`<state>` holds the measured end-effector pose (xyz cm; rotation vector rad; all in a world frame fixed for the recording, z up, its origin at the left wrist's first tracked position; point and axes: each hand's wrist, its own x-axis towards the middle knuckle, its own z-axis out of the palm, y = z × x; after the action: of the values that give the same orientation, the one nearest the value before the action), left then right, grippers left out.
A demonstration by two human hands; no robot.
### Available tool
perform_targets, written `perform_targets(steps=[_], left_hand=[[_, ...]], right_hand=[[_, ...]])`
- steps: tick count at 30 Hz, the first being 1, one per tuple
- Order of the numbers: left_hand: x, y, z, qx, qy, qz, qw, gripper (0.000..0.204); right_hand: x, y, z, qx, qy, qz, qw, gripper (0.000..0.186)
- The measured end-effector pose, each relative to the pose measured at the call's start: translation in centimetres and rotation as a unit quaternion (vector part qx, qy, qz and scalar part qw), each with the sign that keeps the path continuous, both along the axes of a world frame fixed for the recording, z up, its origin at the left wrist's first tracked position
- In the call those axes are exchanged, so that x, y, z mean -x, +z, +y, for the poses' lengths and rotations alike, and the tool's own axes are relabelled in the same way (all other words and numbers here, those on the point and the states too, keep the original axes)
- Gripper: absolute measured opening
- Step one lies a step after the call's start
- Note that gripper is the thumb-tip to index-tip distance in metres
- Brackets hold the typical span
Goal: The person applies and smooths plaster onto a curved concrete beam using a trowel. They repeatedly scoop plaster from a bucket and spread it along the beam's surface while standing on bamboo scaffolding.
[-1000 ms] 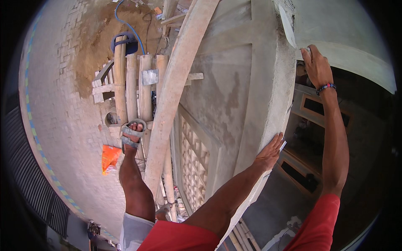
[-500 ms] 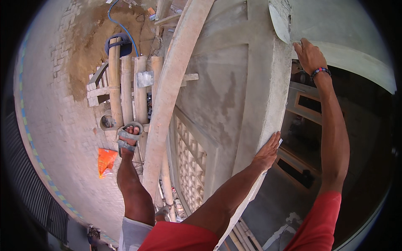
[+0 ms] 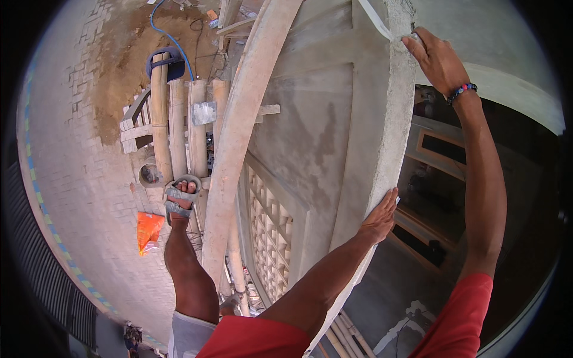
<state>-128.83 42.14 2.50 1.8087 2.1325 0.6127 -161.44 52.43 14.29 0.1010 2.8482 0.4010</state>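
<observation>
A rough grey cement wall edge (image 3: 392, 119) rises between my hands. My left hand (image 3: 379, 219) lies on it with fingers stretched out together; a small white bit shows beside the fingertips. Higher up, my right hand (image 3: 440, 62), a beaded bracelet at its wrist, is closed at the edge's far end. Its fingers are bent round something greyish, mostly hidden. Just left of it, a thin pale flat blade (image 3: 376, 19) lies across the edge, seen nearly side-on; the join between blade and hand is hard to see.
Below left stand bamboo poles (image 3: 177, 128), my sandalled foot (image 3: 180, 194) on them. A long plank (image 3: 248, 101) slants along the wall. An orange bag (image 3: 149, 231) and blue hose (image 3: 179, 48) lie on the ground. Right of the wall is a dark framed opening (image 3: 441, 146).
My right hand has moved up and slightly left along the wall edge. The pale blade has swung from showing its flat face to nearly edge-on, further left. My left hand has stayed put.
</observation>
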Motion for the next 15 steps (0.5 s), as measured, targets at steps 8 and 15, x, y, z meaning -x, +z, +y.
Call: perform_targets(steps=[8, 15], left_hand=[[0.1, -0.3, 0.0, -0.022, 0.022, -0.014, 0.999, 0.051], [0.4, 1.1, -0.3, 0.016, -0.028, -0.027, 0.999, 0.055]], right_hand=[[-5.7, -0.8, 0.3, -0.037, -0.11, 0.001, 0.993, 0.043], [-13.0, -1.9, 1.0, 0.012, -0.151, 0.028, 0.988, 0.038]])
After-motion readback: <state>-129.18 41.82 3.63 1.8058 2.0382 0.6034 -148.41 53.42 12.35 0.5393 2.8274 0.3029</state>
